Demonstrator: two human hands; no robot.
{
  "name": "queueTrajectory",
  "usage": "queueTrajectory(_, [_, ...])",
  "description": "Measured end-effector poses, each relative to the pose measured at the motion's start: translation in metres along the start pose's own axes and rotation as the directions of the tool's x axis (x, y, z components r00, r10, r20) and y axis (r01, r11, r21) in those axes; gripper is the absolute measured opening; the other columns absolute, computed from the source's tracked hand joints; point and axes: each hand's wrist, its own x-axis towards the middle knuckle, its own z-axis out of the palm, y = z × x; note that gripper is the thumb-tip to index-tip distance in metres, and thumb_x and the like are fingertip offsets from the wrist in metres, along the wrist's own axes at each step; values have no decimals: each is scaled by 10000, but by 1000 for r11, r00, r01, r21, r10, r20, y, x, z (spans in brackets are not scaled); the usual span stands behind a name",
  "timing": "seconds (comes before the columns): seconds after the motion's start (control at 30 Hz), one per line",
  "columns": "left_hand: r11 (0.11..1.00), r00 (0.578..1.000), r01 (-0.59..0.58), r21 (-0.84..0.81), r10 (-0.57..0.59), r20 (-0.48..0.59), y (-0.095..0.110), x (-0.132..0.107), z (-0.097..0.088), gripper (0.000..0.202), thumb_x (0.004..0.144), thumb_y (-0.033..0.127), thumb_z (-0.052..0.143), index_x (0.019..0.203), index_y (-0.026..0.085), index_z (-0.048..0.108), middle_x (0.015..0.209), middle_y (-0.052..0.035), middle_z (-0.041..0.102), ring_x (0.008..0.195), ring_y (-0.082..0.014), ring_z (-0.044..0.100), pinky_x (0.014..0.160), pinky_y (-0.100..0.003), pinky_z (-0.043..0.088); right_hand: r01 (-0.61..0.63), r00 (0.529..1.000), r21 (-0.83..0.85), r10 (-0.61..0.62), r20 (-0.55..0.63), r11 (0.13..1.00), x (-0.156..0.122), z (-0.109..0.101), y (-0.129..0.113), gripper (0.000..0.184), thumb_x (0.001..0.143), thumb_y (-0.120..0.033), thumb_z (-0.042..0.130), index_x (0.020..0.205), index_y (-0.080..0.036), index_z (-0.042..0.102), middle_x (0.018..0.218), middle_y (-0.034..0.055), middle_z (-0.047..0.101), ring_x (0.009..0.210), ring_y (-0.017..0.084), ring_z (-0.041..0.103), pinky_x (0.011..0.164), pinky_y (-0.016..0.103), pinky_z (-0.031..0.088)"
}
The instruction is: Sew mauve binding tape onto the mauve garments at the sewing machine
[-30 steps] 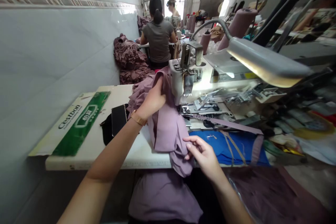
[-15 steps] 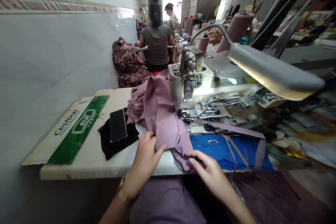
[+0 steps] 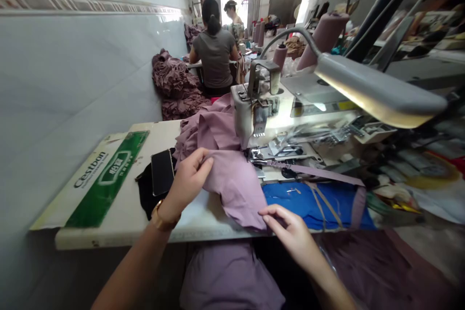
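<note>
A mauve fabric piece (image 3: pixel 238 184) lies over the table edge, its far side running up to the needle area of the sewing machine (image 3: pixel 259 121). My left hand (image 3: pixel 191 177), with a watch on the wrist, pinches the fabric's left edge between thumb and fingers. My right hand (image 3: pixel 285 225) pinches its lower right corner near the table's front edge. From the machine's presser area a narrow mauve strip (image 3: pixel 323 174) stretches right, then hangs over a blue cloth (image 3: pixel 301 203). More mauve fabric is bunched behind the machine head.
Left of my hands, a phone (image 3: pixel 162 172) rests on a black cloth (image 3: pixel 145 189). A green-and-white board (image 3: pixel 109 174) covers the table's left end. A lamp (image 3: pixel 378 89) overhangs the machine. Thread cones (image 3: pixel 323 38) stand behind. A co-worker (image 3: pixel 214 55) sits ahead beside heaped fabric (image 3: pixel 174 77).
My left hand has moved up and left, drawing the fabric's left edge with it so the piece lies flatter. My right hand stays at the lower corner.
</note>
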Motion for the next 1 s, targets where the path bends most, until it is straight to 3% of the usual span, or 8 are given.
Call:
queueTrajectory(0.1, [1000,998,-28,9,28,-59,3,18,-6,133,912,288,496,854,184,557,762,25,501,727,-127,464,668,-225,357,24,1000,-8,-24,-9,1000,6,-2,-2,239,910,-385,557,940,-193,697,911,51,709,869,211,645,777,285,494])
queueTrajectory(0.23, [999,997,-52,-5,52,-60,8,41,-15,129,880,292,525,855,183,588,775,19,536,739,-134,483,670,-226,375,62,997,4,-62,-37,998,16,-2,-8,237,903,-379,572,946,-183,698,866,52,698,797,194,645,731,279,502])
queueTrajectory(0.43, [995,989,-100,17,101,-108,12,70,-23,122,842,277,545,817,175,607,758,17,562,723,-131,489,643,-225,372,96,989,14,-94,-115,995,39,3,-23,322,903,-363,559,1140,-168,657,767,34,681,665,170,644,613,260,505])
queueTrajectory(0.53, [989,985,-134,64,140,-101,18,83,-30,133,839,257,535,847,163,628,775,9,584,745,-133,501,659,-225,376,137,977,-119,-154,-150,983,49,3,-29,324,907,-348,551,1153,-178,675,852,62,730,701,187,677,684,294,536])
queueTrajectory(0.7, [975,973,-170,145,189,-135,28,104,-43,141,817,233,537,846,142,641,809,-8,609,759,-136,511,699,-234,398,277,928,-392,-350,-129,877,54,-1,-34,301,941,-289,499,1145,-222,711,1141,78,735,1011,247,702,929,362,524])
queueTrajectory(0.8, [968,968,-190,162,212,-131,34,115,-48,142,817,216,533,848,132,643,801,-10,604,748,-130,510,713,-236,409,285,920,-529,-384,-84,799,56,-4,-40,329,955,-279,466,1164,-219,714,1125,81,743,958,255,724,861,350,547])
queueTrajectory(0.9, [958,959,-207,200,240,-154,33,123,-54,146,833,209,525,861,130,645,804,-15,603,759,-134,523,728,-245,423,227,944,-644,-328,-40,730,65,-6,-52,360,951,-285,458,1203,-213,704,995,99,776,796,269,747,720,339,553])
queueTrajectory(1.0, [944,925,-176,278,256,-281,25,118,-61,156,835,219,532,890,136,652,814,-27,617,785,-153,549,744,-263,443,218,952,-649,-306,-25,729,73,-8,-64,343,921,-285,496,1175,-222,719,896,100,786,735,265,737,694,327,539])
